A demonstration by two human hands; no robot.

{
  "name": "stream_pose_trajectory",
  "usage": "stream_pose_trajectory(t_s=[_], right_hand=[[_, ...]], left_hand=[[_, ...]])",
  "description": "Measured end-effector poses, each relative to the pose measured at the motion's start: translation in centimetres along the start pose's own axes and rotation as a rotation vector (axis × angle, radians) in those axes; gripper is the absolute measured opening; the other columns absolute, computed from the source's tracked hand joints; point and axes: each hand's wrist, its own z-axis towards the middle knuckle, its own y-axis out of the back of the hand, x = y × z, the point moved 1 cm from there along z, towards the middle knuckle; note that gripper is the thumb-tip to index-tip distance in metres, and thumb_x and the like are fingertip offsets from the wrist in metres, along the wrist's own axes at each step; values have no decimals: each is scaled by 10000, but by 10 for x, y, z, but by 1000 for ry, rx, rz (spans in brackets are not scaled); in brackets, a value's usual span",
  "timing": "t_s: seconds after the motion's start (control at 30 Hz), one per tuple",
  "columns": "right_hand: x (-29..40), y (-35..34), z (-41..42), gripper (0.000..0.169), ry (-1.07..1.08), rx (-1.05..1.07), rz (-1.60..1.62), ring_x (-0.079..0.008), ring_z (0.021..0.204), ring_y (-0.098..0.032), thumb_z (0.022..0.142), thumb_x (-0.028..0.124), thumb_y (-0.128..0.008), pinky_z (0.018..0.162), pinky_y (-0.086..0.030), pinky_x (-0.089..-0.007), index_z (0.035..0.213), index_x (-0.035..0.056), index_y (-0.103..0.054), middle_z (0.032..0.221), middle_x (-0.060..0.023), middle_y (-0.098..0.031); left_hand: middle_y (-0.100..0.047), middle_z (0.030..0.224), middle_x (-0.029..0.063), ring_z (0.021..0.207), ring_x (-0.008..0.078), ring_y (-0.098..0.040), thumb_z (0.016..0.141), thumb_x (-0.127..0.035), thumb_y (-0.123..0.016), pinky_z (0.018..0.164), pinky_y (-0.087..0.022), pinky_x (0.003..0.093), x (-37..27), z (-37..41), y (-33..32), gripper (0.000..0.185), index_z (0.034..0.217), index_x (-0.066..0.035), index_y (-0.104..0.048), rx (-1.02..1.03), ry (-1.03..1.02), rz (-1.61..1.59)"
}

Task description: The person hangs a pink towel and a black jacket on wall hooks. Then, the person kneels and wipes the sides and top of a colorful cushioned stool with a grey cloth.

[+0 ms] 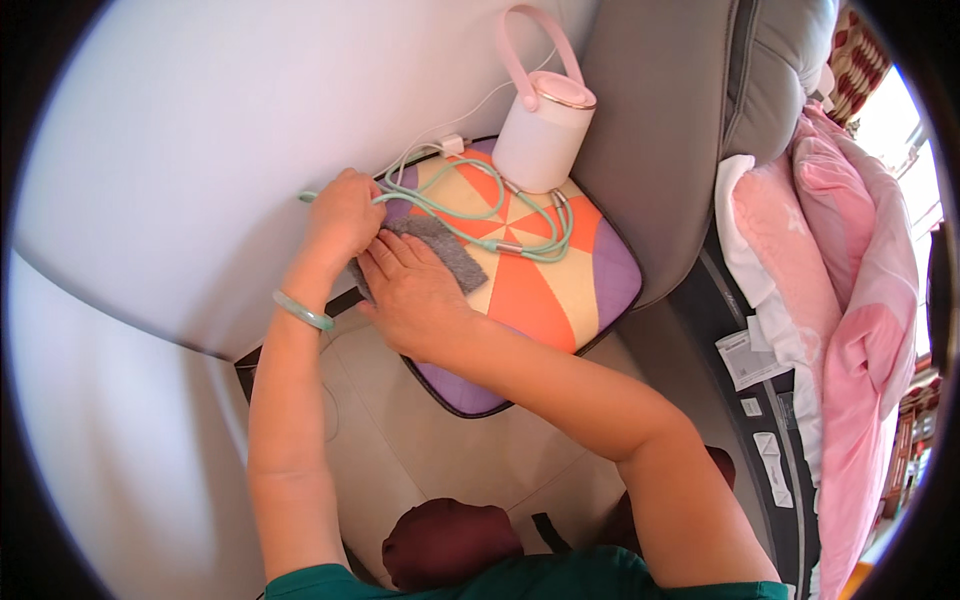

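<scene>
My left hand (346, 214), with a pale green bangle (303, 310) on its wrist, is closed on a mint-green cable (442, 211); the cable's looped end sticks out on its far side. My right hand (416, 289) lies flat on a grey cloth (457, 259) at the left edge of a patterned stool top (532, 300) in orange, cream and purple. Coils of the cable with metal sleeves rest on that top. Behind them stands a white lamp-like container (544, 135) with a pink lid and raised handle. A white plug adapter (451, 144) sits near the wall.
A pale wall (225, 135) rises at the left. At the right stands a grey upholstered headboard (652, 142), with a bed and pink bedding (855, 322) beyond it. Tiled floor (450, 442) shows below the stool top. A thin white cord (469, 112) runs along the wall.
</scene>
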Motion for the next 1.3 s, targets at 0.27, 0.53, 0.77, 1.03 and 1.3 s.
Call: stream_pose_trajectory(t_s=[0.27, 0.53, 0.77, 1.03, 1.3], right_hand=[[-32, -29, 83, 424, -259, 33, -157, -285, 1205, -484, 875, 293, -568, 998, -348, -417, 1244, 85, -557, 1263, -130, -559], [-10, 0, 9, 421, -53, -29, -108, -327, 1235, -446, 867, 285, -562, 1045, -312, -432, 1149, -19, -628, 1246, -184, -563], [0, 66, -120, 477, -122, -150, 75, -310, 1281, -463, 860, 247, -633, 1079, -336, -443, 1247, -25, -571, 1329, -180, -538], [-119, 81, -177, 449, -521, -320, -99, -309, 1291, -476, 893, 193, -586, 1107, -320, -446, 1290, -9, -529, 1351, -165, -544], [-196, 78, -118, 418, -759, -123, 101, -309, 1313, -446, 929, 222, -531, 1111, -301, -435, 1273, -15, -529, 1375, -170, -519]], left_hand=[[-604, 941, 148, 878, 346, -589, 794, -124, -620, 762, -483, 427, -53, 11, 25, 89, 822, -40, -625, -240, -81, 88], [-603, 911, 161, 909, 364, -572, 778, -90, -640, 760, -474, 439, -42, -6, 7, 67, 783, -26, -620, -227, -124, 145], [-611, 955, 96, 991, 323, -555, 761, -92, -664, 817, -447, 481, -17, -27, -19, 59, 814, -79, -639, -127, -64, 146], [-518, 1310, 87, 1285, 300, -404, 720, -327, -763, 1046, -283, 556, -27, -58, 4, 576, 1213, -103, -569, 176, -31, 62], [-434, 1393, 178, 1328, 356, -331, 783, -187, -635, 1104, -239, 532, -66, -102, -17, 542, 1273, 5, -506, -242, -198, -102]])
